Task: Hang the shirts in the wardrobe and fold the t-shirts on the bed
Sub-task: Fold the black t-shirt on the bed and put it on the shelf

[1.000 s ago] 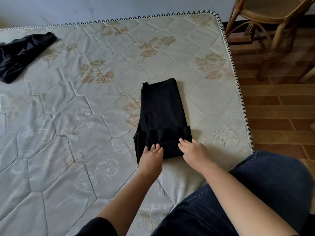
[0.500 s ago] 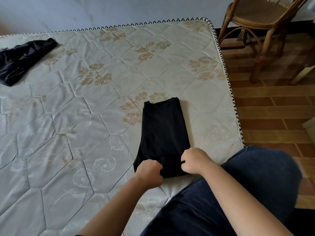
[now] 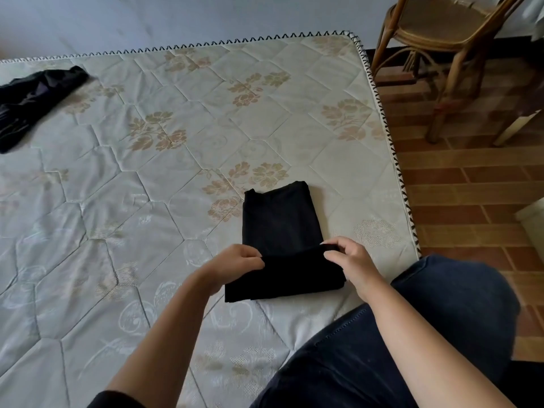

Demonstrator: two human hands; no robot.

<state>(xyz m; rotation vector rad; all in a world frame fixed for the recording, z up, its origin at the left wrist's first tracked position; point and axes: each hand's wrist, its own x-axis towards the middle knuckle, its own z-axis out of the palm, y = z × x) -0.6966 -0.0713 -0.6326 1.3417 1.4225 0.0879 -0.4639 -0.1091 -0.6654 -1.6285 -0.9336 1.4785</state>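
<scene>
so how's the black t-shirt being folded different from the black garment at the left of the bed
The t-shirt is a neat, straight-edged strip; the black garment lies crumpled.
The left hand and right hand pinch the t-shirt's turned-back near end; nothing touches the black garment.
The t-shirt lies near the right edge of the mattress; the black garment is far left, cut off by the frame.
Both are black and rest on the mattress.

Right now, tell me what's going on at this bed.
A person is folding a black t-shirt on the mattress. The left hand and right hand each pinch a corner of its near end, turned up over the rest. The fold is not yet laid flat. Another dark garment lies crumpled at the far left; a wooden chair stands beside the bed.
</scene>
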